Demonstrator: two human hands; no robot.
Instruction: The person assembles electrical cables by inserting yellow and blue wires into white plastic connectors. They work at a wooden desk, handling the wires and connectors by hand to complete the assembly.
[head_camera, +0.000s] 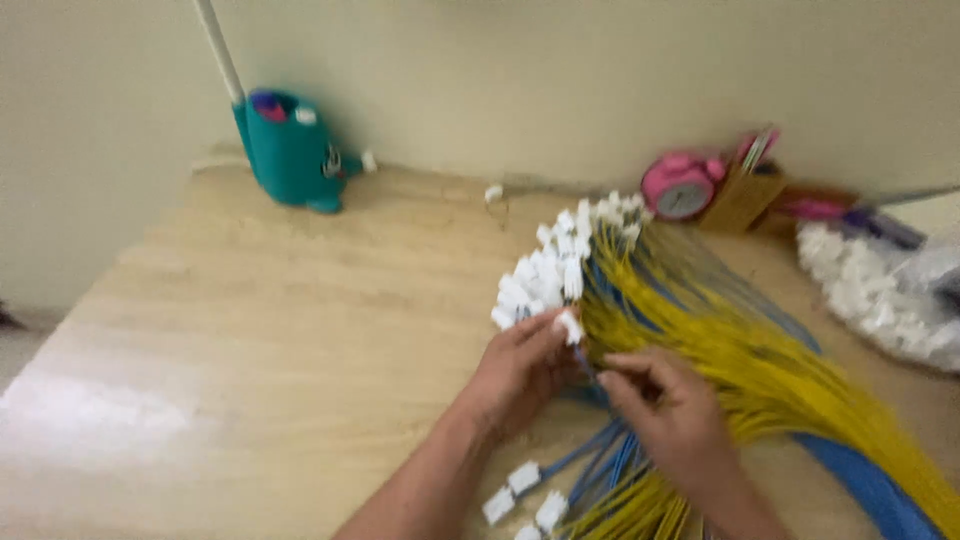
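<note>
Landmark: the fanned bundle of yellow and blue wires (720, 350), lying on the right half of the wooden tabletop (280, 330); every place below is told from it.
Left hand (520, 375): at the bundle's left edge, fingers curled around a white plastic connector (568, 326) pinched at the fingertips.
Right hand (670, 415): on the bundle's near part, thumb and forefinger closed narrowly on what looks like a single wire end; blur hides the exact contact.
Connector row (560, 265): white housings crowded along the bundle's far-left edge, touching one another.
Loose ends (525, 495): a few blue wires with white connectors, at the bundle's near-left, beneath the wrists.
Risk, tangle: the wires lie packed and crossing, so a pull on one could likely drag its neighbours and upset the fan.
Risk, wrong pick: yellow strands sit so close that the pinch may catch two at once.
Risk, slip: the held connector is small and gripped only at the tips; a tug from the wire could twist it out.
Risk, sweep: the forearms pass over the loose ends and could push them toward the tabletop's near edge.
Heap of white parts (870, 290): right of the bundle, beside a clear bag.
Pink alarm clock (680, 185): beyond the bundle, by the wall, next to a brown holder (745, 200) with pens.
Teal holder (290, 150): well to the far left, apart.
In the way: nothing stands between the hands and the bundle; only the wires' own crowding hinders.
</note>
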